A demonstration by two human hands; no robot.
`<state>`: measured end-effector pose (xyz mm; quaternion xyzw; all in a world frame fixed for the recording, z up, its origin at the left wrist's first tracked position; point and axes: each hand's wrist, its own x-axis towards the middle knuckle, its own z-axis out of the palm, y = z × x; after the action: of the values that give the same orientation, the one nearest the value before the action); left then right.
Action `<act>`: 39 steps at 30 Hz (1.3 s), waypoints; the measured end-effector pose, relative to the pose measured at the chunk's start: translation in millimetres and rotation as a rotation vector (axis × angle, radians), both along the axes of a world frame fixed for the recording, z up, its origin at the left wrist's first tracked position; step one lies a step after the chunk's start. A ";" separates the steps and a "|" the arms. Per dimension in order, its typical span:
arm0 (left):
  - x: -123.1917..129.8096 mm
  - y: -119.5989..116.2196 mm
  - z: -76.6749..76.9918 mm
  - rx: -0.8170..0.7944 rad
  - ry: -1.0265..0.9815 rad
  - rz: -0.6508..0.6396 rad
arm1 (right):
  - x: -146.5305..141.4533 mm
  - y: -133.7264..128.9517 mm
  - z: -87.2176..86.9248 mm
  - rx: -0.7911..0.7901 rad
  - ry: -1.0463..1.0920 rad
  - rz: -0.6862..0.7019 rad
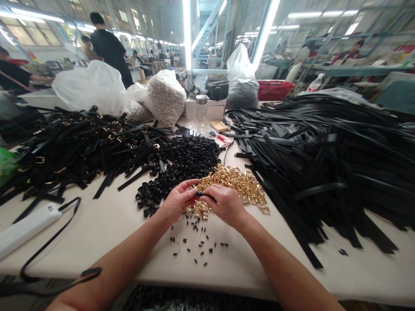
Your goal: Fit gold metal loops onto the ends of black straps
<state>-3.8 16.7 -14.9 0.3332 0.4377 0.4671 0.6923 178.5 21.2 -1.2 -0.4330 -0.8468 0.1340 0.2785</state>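
Note:
Over the near edge of a pile of gold buckles [238, 183], my two hands meet. My left hand [180, 199] pinches one end of a small black strap piece [205, 195] between thumb and fingers. My right hand [225, 204] is closed round its other end, so much of the piece is hidden. Just behind and left of the hands lies a heap of small black loops [191, 157]. Several tiny black bits [201, 246] are scattered on the table [233, 268] between my forearms.
Long black straps [324, 164] heap up at right; black straps with gold buckles [97, 142] lie at left. A white power strip [29, 229] with a black cord is front left. Behind stand filled plastic bags [165, 97], a glass jar [201, 114] and a red basket [274, 90].

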 end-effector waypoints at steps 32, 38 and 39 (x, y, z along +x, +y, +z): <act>-6.7 3.3 1.6 0.141 0.215 -0.068 | 2.4 -1.2 3.8 0.029 0.148 0.000; -6.9 1.2 2.1 0.163 0.229 -0.072 | 0.5 -1.1 0.2 0.134 0.101 -0.015; -7.1 0.8 2.3 0.175 0.239 -0.080 | 0.0 -1.2 -0.3 0.142 0.106 -0.010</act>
<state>-10.9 17.5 -12.6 0.4626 0.4612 0.4325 0.6215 178.5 20.0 -1.6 -0.4088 -0.8359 0.0947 0.3538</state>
